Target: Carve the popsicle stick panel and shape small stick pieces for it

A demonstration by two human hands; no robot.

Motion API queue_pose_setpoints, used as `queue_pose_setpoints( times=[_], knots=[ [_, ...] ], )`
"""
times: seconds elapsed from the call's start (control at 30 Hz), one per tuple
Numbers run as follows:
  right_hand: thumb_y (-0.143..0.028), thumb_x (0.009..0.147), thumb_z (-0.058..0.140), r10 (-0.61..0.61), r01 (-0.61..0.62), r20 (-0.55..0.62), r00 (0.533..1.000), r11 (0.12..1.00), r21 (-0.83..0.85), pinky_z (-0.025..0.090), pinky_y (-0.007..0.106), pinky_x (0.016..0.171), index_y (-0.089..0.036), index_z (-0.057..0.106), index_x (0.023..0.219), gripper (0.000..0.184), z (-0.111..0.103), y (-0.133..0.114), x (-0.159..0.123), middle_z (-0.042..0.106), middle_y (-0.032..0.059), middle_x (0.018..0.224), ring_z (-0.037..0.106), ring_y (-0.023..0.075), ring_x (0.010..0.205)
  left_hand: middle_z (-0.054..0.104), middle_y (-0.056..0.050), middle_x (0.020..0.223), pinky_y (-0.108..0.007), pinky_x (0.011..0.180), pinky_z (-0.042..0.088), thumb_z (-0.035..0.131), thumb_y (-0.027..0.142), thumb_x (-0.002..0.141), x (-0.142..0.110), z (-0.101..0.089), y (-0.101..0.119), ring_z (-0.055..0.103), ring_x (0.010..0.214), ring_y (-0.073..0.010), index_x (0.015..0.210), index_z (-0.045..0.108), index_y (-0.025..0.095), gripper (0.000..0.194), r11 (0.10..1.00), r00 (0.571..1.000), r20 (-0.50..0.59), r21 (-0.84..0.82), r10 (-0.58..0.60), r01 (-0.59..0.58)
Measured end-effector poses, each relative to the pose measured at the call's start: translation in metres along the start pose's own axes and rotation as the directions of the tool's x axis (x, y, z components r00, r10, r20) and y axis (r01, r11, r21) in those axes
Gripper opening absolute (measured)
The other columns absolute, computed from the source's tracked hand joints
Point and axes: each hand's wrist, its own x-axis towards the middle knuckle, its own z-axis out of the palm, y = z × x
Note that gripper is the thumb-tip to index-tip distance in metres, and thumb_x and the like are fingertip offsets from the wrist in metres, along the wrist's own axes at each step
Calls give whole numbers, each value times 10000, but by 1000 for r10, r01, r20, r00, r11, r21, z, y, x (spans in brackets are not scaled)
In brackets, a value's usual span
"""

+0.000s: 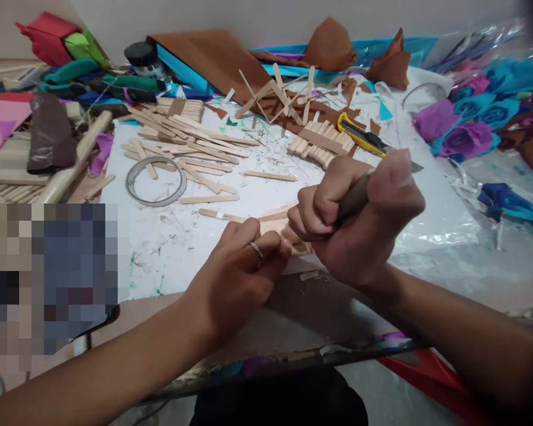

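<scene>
Curled tight, the right hand (359, 231) wraps a dark handle-like piece (352, 200), thumb over its upper end; the left hand (244, 266) bunches its fingertips against flat wooden pieces (273, 226), though whether it truly pinches them cannot be told. These sit between the hands, near the front of a white sheet (160, 260). The step in hand looks like close work on them; the next move likely calls for a steady left hand. Beyond lie loose sticks (213, 151), a tape roll (183, 182), a yellow cutter (359, 133) and, rightward, paper flowers (471, 139).
</scene>
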Motion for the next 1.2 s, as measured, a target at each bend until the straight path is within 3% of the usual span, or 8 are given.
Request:
queue_pose_setpoints(
  times=[0.27, 0.37, 0.47, 0.53, 0.7, 0.9, 1.07, 1.2],
  knots=[
    [-641, 904, 623, 33, -32, -18, 999, 999, 34, 122, 323, 366, -229, 341, 539, 618, 7, 5, 3, 240, -43, 474, 178, 92, 383, 504, -7, 807, -324, 715, 456, 568, 231, 1034, 2, -2, 4, 502, 797, -172, 837, 672, 214, 224, 995, 999, 9, 92, 39, -40],
    [-636, 918, 624, 35, -34, -1, 999, 997, 68, 121, 294, 362, -222, 361, 542, 618, 6, 6, 4, 248, -57, 455, 160, 79, 382, 542, -8, 824, -339, 742, 442, 513, 207, 1061, 2, -3, 1, 501, 798, -173, 897, 675, 209, 231, 962, 986, 56, 217, 156, -165],
    [-681, 928, 578, -11, 8, 21, 1000, 991, 131, 114, 256, 370, -215, 352, 546, 644, 3, 8, 3, 226, -69, 440, 129, 62, 380, 634, -39, 973, -386, 772, 411, 497, 159, 1053, 1, -4, -7, 504, 876, -208, 1116, 669, 186, 185, 819, 914, 214, 408, 344, -404],
    [-710, 909, 585, -42, 37, 34, 999, 990, 137, 129, 236, 381, -210, 344, 544, 664, -1, 10, 1, 235, -72, 442, 133, 53, 385, 646, -63, 1010, -408, 760, 388, 540, 115, 1013, 1, -4, -13, 498, 889, -229, 1183, 647, 140, 203, 708, 874, 264, 513, 408, -486],
    [-711, 929, 547, -18, 21, -17, 1000, 983, 182, 116, 215, 367, -216, 389, 580, 626, -9, 4, 5, 224, -84, 435, 126, 62, 364, 673, -59, 974, -405, 743, 363, 592, 181, 1012, 5, -5, -16, 502, 889, -232, 1141, 686, 172, 160, 653, 840, 174, 555, 514, -515],
    [-681, 958, 529, -206, 185, 43, 978, 940, 288, 139, 209, 369, -200, 454, 576, 619, -17, -17, 13, 211, -80, 440, 123, 59, 359, 710, -67, 1037, -412, 789, 383, 606, 154, 991, 3, -12, -12, 519, 921, -231, 1110, 700, 162, 152, 685, 842, 202, 502, 500, -528],
    [-660, 915, 623, -144, 127, 87, 986, 976, 179, 151, 217, 403, -200, 497, 621, 560, -29, -6, 15, 282, -77, 465, 190, 66, 388, 750, -38, 1039, -416, 825, 397, 631, 68, 929, 2, -15, -14, 561, 925, -209, 923, 676, 172, 114, 724, 834, 119, 440, 539, -531],
    [-707, 895, 611, -104, 86, 126, 987, 987, 138, 158, 227, 406, -208, 488, 634, 577, -33, 4, 14, 278, -84, 471, 202, 72, 389, 745, -57, 1048, -422, 830, 424, 620, 101, 955, -3, -15, -8, 608, 925, -207, 1022, 672, 155, 101, 677, 824, 113, 514, 555, -527]
  ],
)
